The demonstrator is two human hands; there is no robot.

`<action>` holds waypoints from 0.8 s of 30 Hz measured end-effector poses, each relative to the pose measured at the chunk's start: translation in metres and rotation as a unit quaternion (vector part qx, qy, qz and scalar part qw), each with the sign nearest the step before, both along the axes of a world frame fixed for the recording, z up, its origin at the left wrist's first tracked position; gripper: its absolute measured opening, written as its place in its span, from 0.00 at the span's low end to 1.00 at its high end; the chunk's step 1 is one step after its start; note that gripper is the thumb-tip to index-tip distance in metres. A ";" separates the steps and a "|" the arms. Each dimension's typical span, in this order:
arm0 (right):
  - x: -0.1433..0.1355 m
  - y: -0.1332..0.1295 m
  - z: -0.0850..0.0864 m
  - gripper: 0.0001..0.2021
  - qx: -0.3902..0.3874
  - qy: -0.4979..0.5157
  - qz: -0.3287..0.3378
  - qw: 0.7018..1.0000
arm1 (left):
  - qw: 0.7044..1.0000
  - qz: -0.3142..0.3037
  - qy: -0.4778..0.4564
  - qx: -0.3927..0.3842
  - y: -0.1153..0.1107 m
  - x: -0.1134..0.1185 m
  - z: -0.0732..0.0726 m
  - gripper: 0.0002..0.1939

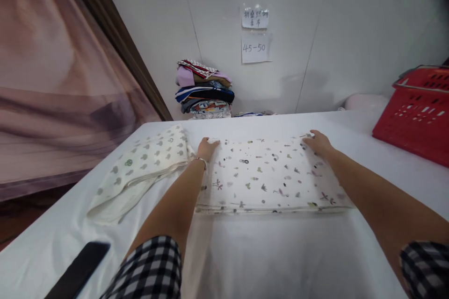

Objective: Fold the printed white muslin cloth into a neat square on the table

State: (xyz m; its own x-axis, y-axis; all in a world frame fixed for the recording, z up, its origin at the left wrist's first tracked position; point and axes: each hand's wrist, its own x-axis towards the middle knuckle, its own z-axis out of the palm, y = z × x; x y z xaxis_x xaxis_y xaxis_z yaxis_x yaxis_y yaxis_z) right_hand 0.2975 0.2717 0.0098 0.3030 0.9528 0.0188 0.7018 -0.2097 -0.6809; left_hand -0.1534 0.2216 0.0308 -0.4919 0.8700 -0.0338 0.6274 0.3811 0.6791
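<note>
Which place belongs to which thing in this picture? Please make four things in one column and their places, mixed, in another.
Things
1. White folded cloth with small scattered prints
2. Red plastic basket with holes
3. Dark flat rectangular object
4. White paper marked "45-50"

Places
A. Beside the left checked sleeve
B. On the wall
C. Between the left hand and right hand
D. Far right of the table

Pairs: 1-C, 2-D, 3-A, 4-B

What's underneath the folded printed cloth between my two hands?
The folded cloth lies on the white table, which shows around it. Stacked layers show at its near edge; whatever else lies beneath is covered.
</note>
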 end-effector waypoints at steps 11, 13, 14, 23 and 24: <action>0.039 -0.093 -0.011 0.32 -0.028 -0.220 0.098 0.970 | 0.934 -0.263 0.226 0.085 -0.127 0.002 -0.031 0.28; 0.046 -0.116 -0.011 0.32 -0.032 -0.208 0.092 0.973 | 0.942 -0.255 0.200 0.084 -0.143 0.000 -0.034 0.26; 0.049 -0.126 -0.010 0.31 -0.036 -0.199 0.090 0.975 | 0.949 -0.242 0.184 0.087 -0.149 -0.002 -0.034 0.25; 0.070 -0.190 0.008 0.28 -0.089 0.042 0.010 0.995 | 0.940 -0.253 0.166 0.159 -0.196 0.002 -0.027 0.24; 0.070 -0.195 0.012 0.26 -0.093 0.066 -0.001 0.993 | 0.935 -0.264 0.174 0.162 -0.201 0.002 -0.028 0.24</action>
